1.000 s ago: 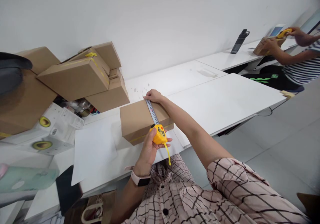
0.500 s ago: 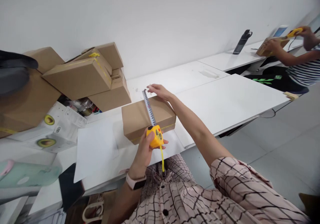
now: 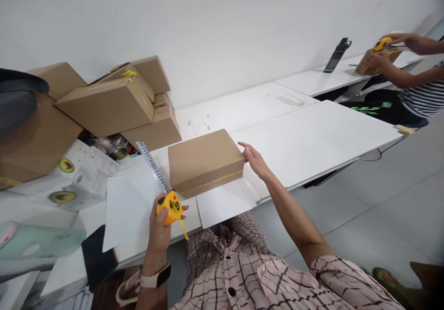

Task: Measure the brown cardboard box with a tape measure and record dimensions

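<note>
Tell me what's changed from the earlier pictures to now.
The left hand has carried the yellow tape measure leftward from above the cardboard box. The right hand has let go of the measuring blade and moved to the box's right end. The box stayed put; the blade remains extended.

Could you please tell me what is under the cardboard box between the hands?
White table shows around the box, and white paper lies at its front edge, apparently running beneath. The rest underneath is covered.
</note>
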Tool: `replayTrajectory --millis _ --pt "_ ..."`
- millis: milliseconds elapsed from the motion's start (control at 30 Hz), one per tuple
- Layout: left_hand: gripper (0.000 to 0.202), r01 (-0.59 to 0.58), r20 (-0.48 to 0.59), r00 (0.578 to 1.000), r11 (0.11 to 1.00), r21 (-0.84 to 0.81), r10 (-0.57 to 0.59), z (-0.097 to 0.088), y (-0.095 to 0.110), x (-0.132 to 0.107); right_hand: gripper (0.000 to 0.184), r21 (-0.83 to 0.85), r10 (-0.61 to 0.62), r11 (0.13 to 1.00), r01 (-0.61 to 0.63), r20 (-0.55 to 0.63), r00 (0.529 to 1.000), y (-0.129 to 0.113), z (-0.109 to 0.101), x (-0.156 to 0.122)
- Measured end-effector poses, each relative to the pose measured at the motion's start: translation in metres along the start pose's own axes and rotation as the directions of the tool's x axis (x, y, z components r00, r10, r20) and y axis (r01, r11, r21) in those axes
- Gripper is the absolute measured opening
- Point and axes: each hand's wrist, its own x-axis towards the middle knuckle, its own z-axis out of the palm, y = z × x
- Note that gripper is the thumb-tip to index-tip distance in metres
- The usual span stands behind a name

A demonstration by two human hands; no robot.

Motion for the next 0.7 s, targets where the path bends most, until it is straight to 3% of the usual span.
replayTrajectory --millis 133,267,367,467,567,700 --pt "0.063 -0.066 0.059 0.996 0.997 -0.046 0.068 0.011 0.020 0.021 0.058 -0.193 -0.107 0.975 0.113 0.041 0.993 -0.030 0.007 0.023" --pt "0.057 -0.169 0.078 0.982 0.984 -0.061 0.173 0.022 0.050 0.044 0.050 -0.347 -0.187 0.922 0.171 -0.012 0.982 -0.058 0.013 0.059" --pt "0.055 -0.207 0.046 0.977 0.978 -0.010 0.207 0.035 0.061 0.047 0.047 -0.498 -0.290 0.837 0.227 -0.052 0.956 -0.070 0.022 0.079" --pt "0.058 -0.232 0.023 0.973 0.972 0.022 0.231 0.055 0.054 0.033 0.042 -0.600 -0.331 0.745 0.292 0.049 0.943 -0.078 0.034 0.093" --pt "0.061 -0.120 0.146 0.983 0.993 0.018 0.116 0.079 0.032 0.014 0.041 -0.672 -0.292 0.682 0.287 0.109 0.950 -0.084 0.044 0.105" --pt "0.060 0.032 0.288 0.957 0.999 0.033 -0.040 0.107 -0.001 0.004 0.040 -0.694 -0.284 0.667 0.272 0.100 0.954 -0.086 0.052 0.119"
